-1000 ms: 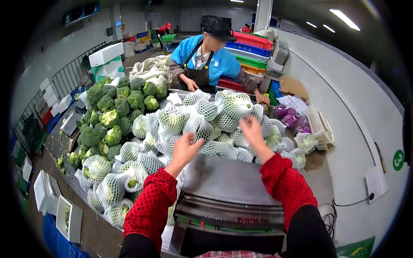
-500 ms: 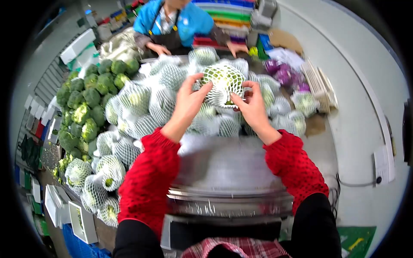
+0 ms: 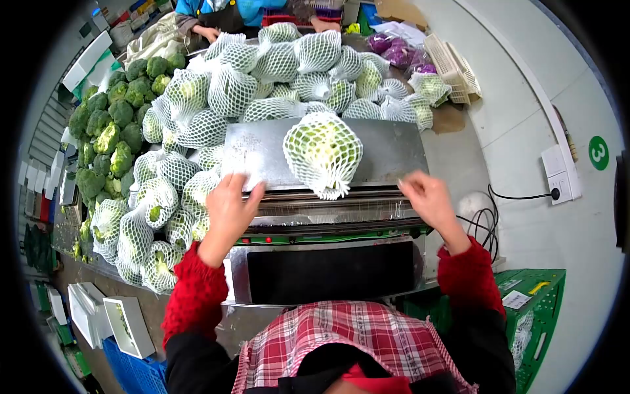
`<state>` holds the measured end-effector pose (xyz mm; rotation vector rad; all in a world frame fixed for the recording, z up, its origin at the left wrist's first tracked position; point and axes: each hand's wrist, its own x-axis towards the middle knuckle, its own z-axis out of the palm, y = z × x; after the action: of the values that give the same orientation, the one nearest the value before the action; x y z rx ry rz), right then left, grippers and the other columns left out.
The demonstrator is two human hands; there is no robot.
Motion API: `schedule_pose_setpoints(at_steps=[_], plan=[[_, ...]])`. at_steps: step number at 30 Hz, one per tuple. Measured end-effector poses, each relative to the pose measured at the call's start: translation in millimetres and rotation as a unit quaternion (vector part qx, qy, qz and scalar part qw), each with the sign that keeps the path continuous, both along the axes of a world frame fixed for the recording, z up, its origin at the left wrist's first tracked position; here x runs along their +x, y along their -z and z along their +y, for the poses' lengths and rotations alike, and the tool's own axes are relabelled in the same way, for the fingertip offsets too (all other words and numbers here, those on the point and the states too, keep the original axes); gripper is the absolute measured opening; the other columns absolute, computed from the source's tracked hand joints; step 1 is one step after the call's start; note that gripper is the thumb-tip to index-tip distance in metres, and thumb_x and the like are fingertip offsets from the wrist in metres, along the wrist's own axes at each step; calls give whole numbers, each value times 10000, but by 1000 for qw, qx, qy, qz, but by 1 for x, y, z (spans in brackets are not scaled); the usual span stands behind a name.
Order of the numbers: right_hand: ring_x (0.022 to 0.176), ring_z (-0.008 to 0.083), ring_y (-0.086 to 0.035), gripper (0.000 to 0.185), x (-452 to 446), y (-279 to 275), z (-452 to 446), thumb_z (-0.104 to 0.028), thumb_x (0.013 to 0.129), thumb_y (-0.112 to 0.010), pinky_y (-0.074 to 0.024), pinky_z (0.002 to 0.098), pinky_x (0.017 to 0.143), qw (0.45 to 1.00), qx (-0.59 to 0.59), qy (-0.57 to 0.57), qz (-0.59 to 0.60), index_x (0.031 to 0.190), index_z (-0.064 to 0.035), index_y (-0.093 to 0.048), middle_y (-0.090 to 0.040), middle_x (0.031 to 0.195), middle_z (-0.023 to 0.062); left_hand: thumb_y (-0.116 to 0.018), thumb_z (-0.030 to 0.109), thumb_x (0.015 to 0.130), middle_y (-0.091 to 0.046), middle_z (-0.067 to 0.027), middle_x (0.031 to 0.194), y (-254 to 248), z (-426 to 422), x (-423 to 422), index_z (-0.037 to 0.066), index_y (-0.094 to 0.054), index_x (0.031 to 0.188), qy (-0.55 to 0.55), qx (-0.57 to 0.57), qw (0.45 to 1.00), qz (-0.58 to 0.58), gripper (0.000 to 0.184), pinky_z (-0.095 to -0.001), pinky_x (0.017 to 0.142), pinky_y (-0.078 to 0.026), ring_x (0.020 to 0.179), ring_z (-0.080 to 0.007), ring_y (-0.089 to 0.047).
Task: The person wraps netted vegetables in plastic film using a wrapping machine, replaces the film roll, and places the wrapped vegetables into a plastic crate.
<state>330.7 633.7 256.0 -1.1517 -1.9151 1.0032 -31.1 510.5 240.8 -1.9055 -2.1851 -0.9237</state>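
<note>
A cauliflower in a white foam net (image 3: 321, 151) lies on a metal plate (image 3: 390, 148) in front of me, touched by neither hand. My left hand (image 3: 231, 213) is over the left end of the metal rollers (image 3: 328, 205), its thumb held apart from the slightly blurred fingers. Toward the rollers' right end, my right hand (image 3: 430, 200) has its fingers curled against the thumb. Whether anything thin is pinched there cannot be seen. Both forearms wear red sleeves.
Netted heads (image 3: 230, 88) pile up behind and left of the plate, beside bare broccoli (image 3: 121, 111). Purple cabbages (image 3: 397, 49) and plastic baskets (image 3: 449, 65) are at the back right. A green crate (image 3: 535, 315) stands at right. Another person's hand (image 3: 207, 33) shows at the back.
My hands have let go of the netted cauliflower, now on the plate, and have moved back toward me and apart to the rollers. The view has tilted downward.
</note>
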Motion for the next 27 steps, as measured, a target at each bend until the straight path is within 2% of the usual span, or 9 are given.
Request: schedule_pose_setpoints(at_steps=[2,5,9,11,15,18,20,24,27], plan=[[630,291,-641,418,19,-2,-12,-416,810,-690,-503,391,603,888,6,16,-460,679,-19,-677,-635,631,138,-693,443,794,-596,-148,541,-2,-24,-5,21,-648,594,-56,-145,978,139,469,-420,493,-471,520,-326,-615],[634,364,-620,494,4,18,-13,-465,804,-655,-485,438,590,893,0,-21,-449,554,-39,-660,-599,589,171,-643,485,804,-605,-172,559,7,-27,5,28,-653,560,-34,-244,961,128,518,-435,515,-481,543,-336,-626],[515,256,-595,409,1,24,-19,-315,889,-585,-455,393,495,979,-49,-36,-192,666,27,-612,-610,601,156,-607,305,852,-593,-170,543,36,-25,-1,1,-592,612,36,-109,992,-60,387,-452,514,-475,535,-341,-617],[445,114,-539,264,15,-27,-58,-170,949,-465,-413,244,403,941,-329,-77,-20,737,-20,-514,-612,631,87,-552,268,914,-588,-137,536,-8,-75,-4,29,-536,649,46,-304,842,-443,358,-444,494,-478,517,-299,-618],[438,224,-561,210,-16,-103,-88,-74,907,-443,-447,304,395,911,-291,-155,247,711,-15,-493,-603,607,194,-471,229,978,-640,-183,696,-69,-90,-2,19,-545,738,252,23,651,-716,326,-403,614,-561,603,-260,-650],[894,262,-643,232,-88,-106,-12,-122,948,-477,-524,367,784,869,-115,-167,451,973,64,-614,-657,1048,219,-478,175,975,-677,-149,893,-91,13,-7,-17,-623,871,112,211,755,-610,263,-341,803,-523,834,-248,-655],[982,183,-616,266,-121,-47,44,-94,961,-477,-474,309,893,959,32,-105,262,1111,60,-633,-675,1085,134,-537,153,964,-692,-123,976,-23,74,-25,-15,-623,955,88,105,851,-508,189,-304,852,-506,948,-201,-660],[931,86,-586,218,-102,20,65,-41,969,-493,-460,222,828,986,11,-121,110,1150,-1,-607,-659,1071,60,-491,66,961,-679,-111,1041,28,102,-13,-20,-576,1108,128,-90,805,-572,190,-282,845,-492,1069,-194,-637],[954,122,-594,294,-92,19,58,24,915,-523,-475,248,817,981,22,-161,107,1199,-36,-570,-633,1109,79,-455,-34,903,-560,-187,1275,16,93,-22,83,-448,1313,283,83,939,-177,426,-340,936,-481,1114,-306,-607]])
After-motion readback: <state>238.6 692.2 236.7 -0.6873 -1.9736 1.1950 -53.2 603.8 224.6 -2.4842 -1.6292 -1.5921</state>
